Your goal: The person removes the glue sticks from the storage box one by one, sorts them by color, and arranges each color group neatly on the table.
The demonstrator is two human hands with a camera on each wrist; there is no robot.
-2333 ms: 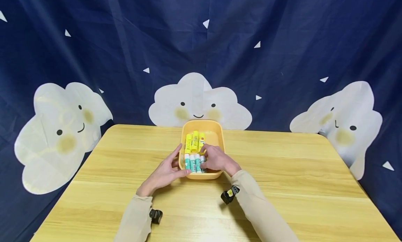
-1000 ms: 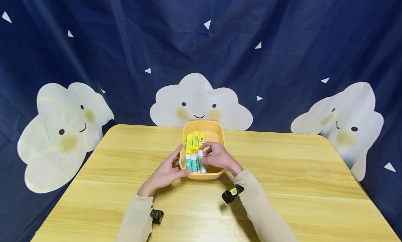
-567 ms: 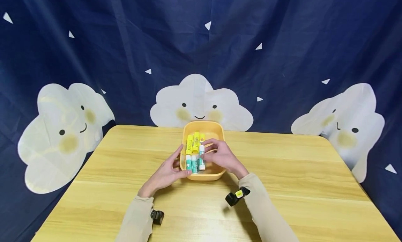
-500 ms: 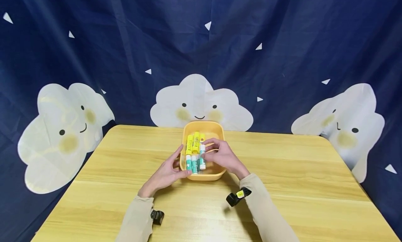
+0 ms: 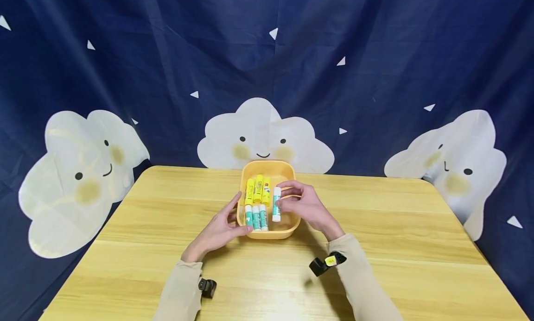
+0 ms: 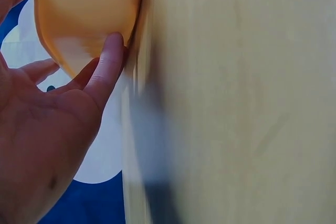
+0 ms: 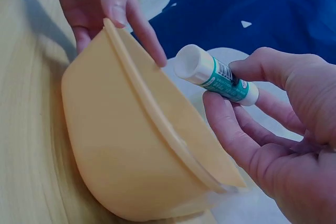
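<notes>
My right hand (image 5: 310, 205) pinches a white-and-teal glue stick (image 7: 223, 80) between thumb and fingers. In the head view the glue stick stands nearly upright above the right part of an orange-yellow plastic bin (image 5: 271, 236). My left hand (image 5: 219, 230) holds the bin's near left corner, thumb at the rim and fingers along the left outer side. Inside the bin lie three teal glue sticks with white caps (image 5: 256, 218) in a front row. Three yellow glue sticks (image 5: 258, 190) lie behind them. From the right wrist, the bin's contents are hidden by its wall.
The bin stands near the back edge of a light wooden table (image 5: 375, 247). A dark blue curtain (image 5: 233, 43) with white clouds hangs right behind the table. Black wrist cameras (image 5: 319, 266) stick out from both sleeves.
My right hand has lifted a teal glue stick from the right end of the front row and moved it right. My left hand has stayed at the bin's corner.
</notes>
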